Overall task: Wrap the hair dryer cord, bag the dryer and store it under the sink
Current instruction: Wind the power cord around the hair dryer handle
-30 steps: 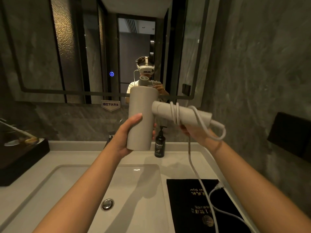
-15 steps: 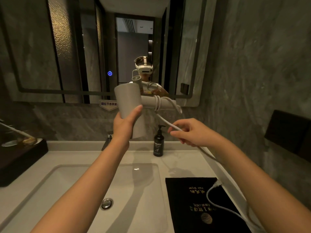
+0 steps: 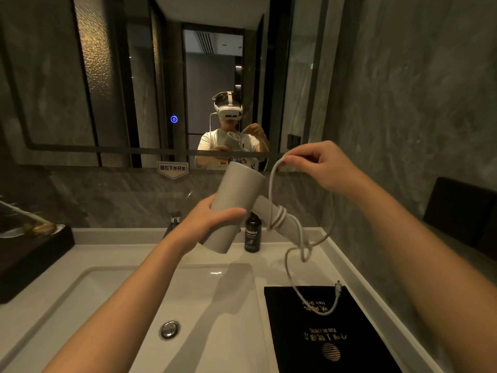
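Centre frame, our left hand (image 3: 212, 220) clamps the dryer (image 3: 236, 203) steady so our right hand (image 3: 317, 165), pinching the cord (image 3: 271, 189) (upper right), can loop its handle.

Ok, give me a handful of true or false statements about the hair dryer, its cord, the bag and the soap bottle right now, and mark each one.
1. The left hand grips the hair dryer by its barrel. True.
2. The right hand is resting on the black bag. False: it is raised, pinching the cord above the dryer.
3. A few turns of cord already circle the dryer's handle. True.
4. The dryer is inside the bag. False: the bag lies flat on the counter right of the sink, with the plug dangling over it.
5. The dark soap bottle lies tipped over in the sink. False: it stands upright on the counter behind the basin.
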The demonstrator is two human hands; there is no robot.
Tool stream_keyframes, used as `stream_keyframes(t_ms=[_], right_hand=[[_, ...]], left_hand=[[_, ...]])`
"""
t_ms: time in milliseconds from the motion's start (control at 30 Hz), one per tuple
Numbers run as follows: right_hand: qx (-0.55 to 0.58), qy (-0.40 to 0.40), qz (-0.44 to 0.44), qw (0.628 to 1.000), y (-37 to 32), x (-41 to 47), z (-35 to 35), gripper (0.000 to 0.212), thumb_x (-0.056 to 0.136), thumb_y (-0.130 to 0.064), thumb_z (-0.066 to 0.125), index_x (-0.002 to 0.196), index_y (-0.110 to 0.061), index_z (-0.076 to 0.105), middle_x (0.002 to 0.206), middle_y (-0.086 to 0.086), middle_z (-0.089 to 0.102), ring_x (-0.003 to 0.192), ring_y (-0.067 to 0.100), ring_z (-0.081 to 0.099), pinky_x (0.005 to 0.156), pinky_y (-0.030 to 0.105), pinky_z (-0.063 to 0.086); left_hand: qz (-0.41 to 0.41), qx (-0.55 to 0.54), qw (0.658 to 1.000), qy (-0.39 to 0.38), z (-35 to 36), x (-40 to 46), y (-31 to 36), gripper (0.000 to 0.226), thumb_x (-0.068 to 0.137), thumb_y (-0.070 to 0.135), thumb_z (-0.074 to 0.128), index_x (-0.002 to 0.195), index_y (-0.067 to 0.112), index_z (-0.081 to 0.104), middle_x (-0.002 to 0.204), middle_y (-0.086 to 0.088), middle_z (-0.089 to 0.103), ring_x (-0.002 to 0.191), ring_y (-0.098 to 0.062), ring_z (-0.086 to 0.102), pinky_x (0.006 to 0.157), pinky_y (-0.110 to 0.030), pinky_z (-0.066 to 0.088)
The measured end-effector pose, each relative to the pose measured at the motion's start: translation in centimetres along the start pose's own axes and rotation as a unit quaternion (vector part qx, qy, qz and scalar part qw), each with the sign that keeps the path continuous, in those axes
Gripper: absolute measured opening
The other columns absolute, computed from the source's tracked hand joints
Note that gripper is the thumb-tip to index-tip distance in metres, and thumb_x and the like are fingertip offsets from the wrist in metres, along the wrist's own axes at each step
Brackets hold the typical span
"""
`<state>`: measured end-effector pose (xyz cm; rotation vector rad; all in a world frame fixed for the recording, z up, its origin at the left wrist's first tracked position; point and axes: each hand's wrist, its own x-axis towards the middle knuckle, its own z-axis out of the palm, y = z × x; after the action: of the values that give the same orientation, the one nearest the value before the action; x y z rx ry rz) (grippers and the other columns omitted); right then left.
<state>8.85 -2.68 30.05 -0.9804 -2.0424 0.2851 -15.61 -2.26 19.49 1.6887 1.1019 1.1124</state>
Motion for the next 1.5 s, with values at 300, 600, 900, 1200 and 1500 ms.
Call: stream_keyframes(t_ms=[300, 600, 900, 1200, 1500], right_hand=[[0.073, 0.018, 0.055, 0.996, 3.5, -0.2, 2.0, 0.013, 0.089, -0.024, 0.06, 0.093, -0.031, 0.07, 0.084, -0.013, 0.07, 0.077, -0.004, 0.063, 0.066, 0.012, 0.048], [0.171, -0.084, 0.134, 0.973, 4.0, -2.9, 6.2, 0.02, 0.096, -0.023, 0.048, 0.109, -0.03, 0.061, 0.061, 0.0, 0.054, 0.05, 0.006, 0.043, 0.043, 0.015, 0.035], [0.012, -0.187, 0.136, 0.973, 3.2, -3.5, 5.9, 0.023, 0.09, -0.029, 0.061, 0.111, -0.024, 0.067, 0.069, -0.011, 0.062, 0.058, 0.001, 0.054, 0.056, 0.018, 0.045], [0.013, -0.078, 0.093, 0.992, 3.0, -2.0, 1.4, 0.009, 0.084, -0.028, 0.067, 0.088, -0.024, 0.075, 0.074, -0.002, 0.069, 0.068, 0.007, 0.06, 0.063, 0.02, 0.045], [0.019, -0.006, 0.048, 0.999, 3.7, 0.2, 0.6, 0.006, 0.08, -0.023, 0.071, 0.083, -0.028, 0.073, 0.084, 0.0, 0.073, 0.084, 0.018, 0.067, 0.076, 0.028, 0.055]], left_hand=[[0.02, -0.141, 0.983, -0.117, -0.8, -0.4, 0.7, 0.093, 0.046, 0.055, 0.083, 0.121, 0.011, 0.052, 0.098, -0.013, 0.065, 0.08, -0.024, 0.065, 0.073, -0.04, 0.054], [0.026, -0.415, 0.909, -0.016, 1.3, 0.6, 2.0, 0.057, 0.057, 0.042, 0.083, 0.1, 0.011, 0.063, 0.076, -0.007, 0.071, 0.063, -0.017, 0.068, 0.06, -0.029, 0.059], [0.005, -0.237, 0.942, 0.239, 1.6, 2.6, -0.3, 0.057, 0.079, 0.037, 0.072, 0.125, 0.014, 0.05, 0.109, -0.012, 0.063, 0.092, -0.022, 0.065, 0.068, -0.034, 0.053], [0.007, -0.074, 0.987, 0.14, 0.9, 2.2, -1.1, 0.058, 0.076, 0.04, 0.075, 0.123, 0.021, 0.047, 0.113, -0.009, 0.06, 0.099, -0.024, 0.062, 0.076, -0.034, 0.054], [0.029, -0.071, 0.995, -0.067, 0.2, 1.3, 0.1, 0.061, 0.057, 0.05, 0.071, 0.11, 0.024, 0.054, 0.101, -0.01, 0.066, 0.083, -0.021, 0.068, 0.072, -0.036, 0.056]])
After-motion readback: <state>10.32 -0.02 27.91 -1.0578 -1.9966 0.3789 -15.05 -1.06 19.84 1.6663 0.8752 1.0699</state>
